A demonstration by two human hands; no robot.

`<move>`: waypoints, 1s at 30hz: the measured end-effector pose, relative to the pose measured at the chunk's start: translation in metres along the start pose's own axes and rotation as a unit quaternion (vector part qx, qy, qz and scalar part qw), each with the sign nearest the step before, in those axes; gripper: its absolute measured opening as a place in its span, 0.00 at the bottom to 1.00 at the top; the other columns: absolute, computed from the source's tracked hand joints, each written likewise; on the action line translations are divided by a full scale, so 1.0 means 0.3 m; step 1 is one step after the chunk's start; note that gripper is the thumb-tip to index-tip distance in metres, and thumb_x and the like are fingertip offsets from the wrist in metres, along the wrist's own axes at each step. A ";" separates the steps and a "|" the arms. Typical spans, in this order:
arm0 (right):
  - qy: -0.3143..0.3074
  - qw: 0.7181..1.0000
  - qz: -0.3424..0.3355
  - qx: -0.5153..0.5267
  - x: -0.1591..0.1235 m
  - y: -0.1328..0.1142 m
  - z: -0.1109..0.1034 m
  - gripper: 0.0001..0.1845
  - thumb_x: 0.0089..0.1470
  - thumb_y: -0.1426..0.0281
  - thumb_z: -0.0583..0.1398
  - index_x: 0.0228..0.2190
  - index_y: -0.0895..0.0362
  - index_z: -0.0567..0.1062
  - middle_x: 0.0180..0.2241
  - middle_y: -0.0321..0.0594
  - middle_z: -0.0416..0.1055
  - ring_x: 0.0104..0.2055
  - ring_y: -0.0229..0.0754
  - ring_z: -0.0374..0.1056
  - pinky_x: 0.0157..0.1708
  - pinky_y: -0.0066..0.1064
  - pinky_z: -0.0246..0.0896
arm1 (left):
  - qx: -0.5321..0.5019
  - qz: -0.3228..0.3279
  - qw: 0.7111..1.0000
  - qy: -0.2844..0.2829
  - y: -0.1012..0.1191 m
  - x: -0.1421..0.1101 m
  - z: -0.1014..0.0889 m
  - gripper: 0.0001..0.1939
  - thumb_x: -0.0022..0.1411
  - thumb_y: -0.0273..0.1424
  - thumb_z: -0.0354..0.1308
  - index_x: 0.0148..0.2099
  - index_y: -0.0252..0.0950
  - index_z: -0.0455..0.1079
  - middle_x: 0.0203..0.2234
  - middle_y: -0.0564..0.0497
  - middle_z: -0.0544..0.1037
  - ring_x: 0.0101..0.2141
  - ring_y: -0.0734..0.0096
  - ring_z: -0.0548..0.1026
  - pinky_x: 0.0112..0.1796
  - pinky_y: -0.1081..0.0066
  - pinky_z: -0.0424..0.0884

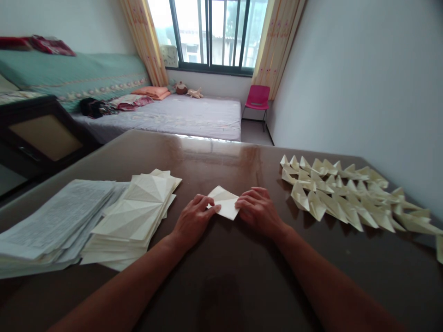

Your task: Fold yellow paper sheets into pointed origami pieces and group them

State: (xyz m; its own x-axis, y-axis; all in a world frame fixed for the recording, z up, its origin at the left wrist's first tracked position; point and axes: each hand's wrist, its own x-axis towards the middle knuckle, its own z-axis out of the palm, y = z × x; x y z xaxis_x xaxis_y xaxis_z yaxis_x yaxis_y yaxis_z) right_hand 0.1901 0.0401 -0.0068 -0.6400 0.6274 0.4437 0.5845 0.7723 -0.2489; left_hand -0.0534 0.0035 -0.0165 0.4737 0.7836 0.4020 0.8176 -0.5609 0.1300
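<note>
A folded sheet of cream paper [226, 205] lies at the middle of the brown table, turned cornerwise with a crease across it. My left hand [195, 214] pinches its left corner, thumb on top. At the opposite corner my right hand [258, 210] has its fingers closed on the paper's edge. To the left sits a stack of creased cream sheets [138, 200], whose top sheet shows fan-like fold lines. Rows of folded paper pieces [328, 205] with pointed tips stand on the right side.
A pile of printed paper sheets [51, 216] lies at the far left of the glossy brown table [221, 286]. Beyond the table are a bed [194, 113], a pink chair [258, 97] and a dark cabinet [44, 133]. A wall runs along the right.
</note>
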 end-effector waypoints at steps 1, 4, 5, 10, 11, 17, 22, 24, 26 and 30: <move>-0.014 1.000 -0.022 0.004 0.002 -0.015 -0.006 0.09 0.59 0.69 0.55 0.38 0.51 0.75 0.39 0.37 0.76 0.44 0.42 0.66 0.57 0.43 0.45 | -0.006 0.006 1.000 -0.004 0.003 -0.002 -0.004 0.13 0.66 0.30 0.50 0.49 0.42 0.72 0.38 0.48 0.74 0.41 0.65 0.68 0.42 0.67 0.70; -0.026 0.997 -0.052 0.057 0.006 -0.037 -0.012 0.08 0.58 0.68 0.56 0.38 0.53 0.75 0.37 0.39 0.76 0.39 0.40 0.66 0.49 0.38 0.55 | -0.037 0.027 0.999 -0.002 0.006 -0.007 -0.009 0.13 0.67 0.30 0.49 0.48 0.40 0.73 0.36 0.48 0.74 0.37 0.68 0.68 0.39 0.70 0.70; -0.022 0.995 -0.048 0.087 0.007 -0.035 -0.010 0.08 0.57 0.68 0.57 0.38 0.54 0.75 0.37 0.40 0.76 0.39 0.41 0.66 0.47 0.37 0.57 | -0.049 0.029 0.998 0.008 0.005 -0.008 -0.009 0.13 0.67 0.30 0.48 0.47 0.40 0.73 0.36 0.48 0.75 0.37 0.68 0.68 0.39 0.70 0.70; -0.023 0.964 -0.016 0.266 0.008 0.016 -0.015 0.08 0.54 0.67 0.62 0.37 0.53 0.78 0.38 0.41 0.76 0.43 0.43 0.67 0.45 0.36 0.63 | -0.119 0.042 0.992 0.014 0.004 0.002 0.002 0.15 0.67 0.28 0.46 0.49 0.39 0.73 0.40 0.47 0.74 0.41 0.69 0.70 0.42 0.70 0.71; -0.037 0.954 -0.009 0.297 0.007 0.026 -0.019 0.08 0.54 0.66 0.62 0.36 0.53 0.79 0.37 0.42 0.77 0.43 0.42 0.68 0.45 0.35 0.64 | -0.126 0.047 0.991 -0.002 0.006 0.004 0.003 0.16 0.67 0.27 0.45 0.49 0.39 0.73 0.41 0.48 0.74 0.42 0.70 0.71 0.43 0.70 0.71; -0.135 0.928 0.069 0.341 -0.008 0.044 -0.024 0.14 0.54 0.59 0.61 0.35 0.55 0.80 0.34 0.40 0.75 0.36 0.38 0.69 0.39 0.29 0.64 | -0.081 0.046 0.994 -0.054 0.011 -0.013 -0.014 0.18 0.64 0.22 0.47 0.50 0.41 0.73 0.44 0.51 0.77 0.47 0.64 0.69 0.49 0.63 0.69; -0.077 0.940 0.186 0.276 0.004 0.022 0.027 0.19 0.59 0.57 0.54 0.29 0.58 0.75 0.25 0.34 0.70 0.28 0.36 0.64 0.29 0.25 0.57 | -0.079 0.031 0.994 -0.066 0.005 -0.034 -0.032 0.16 0.64 0.22 0.47 0.43 0.39 0.75 0.44 0.52 0.77 0.45 0.67 0.70 0.47 0.67 0.71; -0.048 0.950 0.225 0.212 0.010 0.010 0.051 0.19 0.59 0.57 0.53 0.28 0.57 0.73 0.23 0.34 0.68 0.27 0.36 0.63 0.29 0.25 0.55 | -0.064 0.014 0.995 -0.075 0.005 -0.036 -0.036 0.15 0.63 0.22 0.48 0.42 0.39 0.75 0.44 0.52 0.76 0.45 0.67 0.70 0.47 0.67 0.70; -0.030 0.954 0.257 0.153 0.014 -0.002 0.069 0.18 0.59 0.56 0.53 0.29 0.56 0.72 0.23 0.34 0.68 0.26 0.36 0.63 0.29 0.25 0.54 | -0.043 0.002 0.996 -0.081 0.007 -0.037 -0.042 0.15 0.63 0.22 0.49 0.43 0.40 0.75 0.44 0.52 0.76 0.46 0.66 0.69 0.47 0.67 0.70; -0.041 0.954 0.287 0.082 0.026 -0.016 0.070 0.18 0.59 0.55 0.52 0.28 0.55 0.69 0.22 0.34 0.68 0.26 0.37 0.63 0.28 0.25 0.51 | -0.009 -0.008 0.995 -0.102 0.016 -0.034 -0.058 0.13 0.63 0.24 0.51 0.44 0.42 0.74 0.43 0.52 0.75 0.47 0.64 0.68 0.44 0.65 0.70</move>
State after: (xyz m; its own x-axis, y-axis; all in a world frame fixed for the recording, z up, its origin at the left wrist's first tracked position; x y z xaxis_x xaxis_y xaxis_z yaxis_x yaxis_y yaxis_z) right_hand 0.1719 0.0435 -0.0203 -0.2794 0.9517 0.1270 0.7686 0.3010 -0.5645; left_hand -0.0603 -0.0119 -0.0042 0.5182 0.8297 0.2076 0.8206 -0.5507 0.1527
